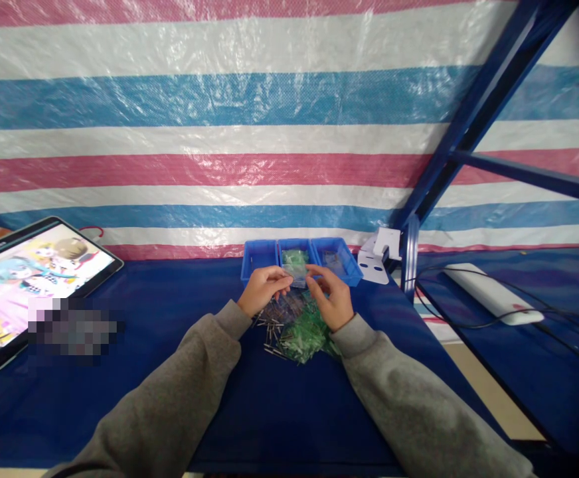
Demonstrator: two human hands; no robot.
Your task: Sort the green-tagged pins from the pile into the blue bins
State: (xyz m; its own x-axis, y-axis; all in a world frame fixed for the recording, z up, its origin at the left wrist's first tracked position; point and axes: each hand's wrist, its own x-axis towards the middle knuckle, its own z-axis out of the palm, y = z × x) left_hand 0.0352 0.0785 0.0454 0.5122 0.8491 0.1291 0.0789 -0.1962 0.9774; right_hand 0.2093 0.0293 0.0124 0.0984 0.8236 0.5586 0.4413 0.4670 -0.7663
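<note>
A small clear plastic bag (297, 280) is stretched between my two hands, in front of the middle blue bin. My left hand (267, 289) pinches its left edge between thumb and fingers. On the other edge, the thumb and index finger of my right hand (331, 297) are closed. Just below lies a pile of green plastic pieces (303, 340), too small to name exactly. Thin metal screw-like or pin-like pieces (272, 330) lie at the pile's left, and brownish see-through pieces (289, 307) sit behind them, partly under my hands.
Three joined blue bins (244, 269) stand behind my hands; the middle holds green pieces, the right some clear ones. White cut-out pieces (373, 267) lean at the right near a blue metal frame (443, 159). A tablet (45, 272) lies left. A white box (493, 292) with cables lies right.
</note>
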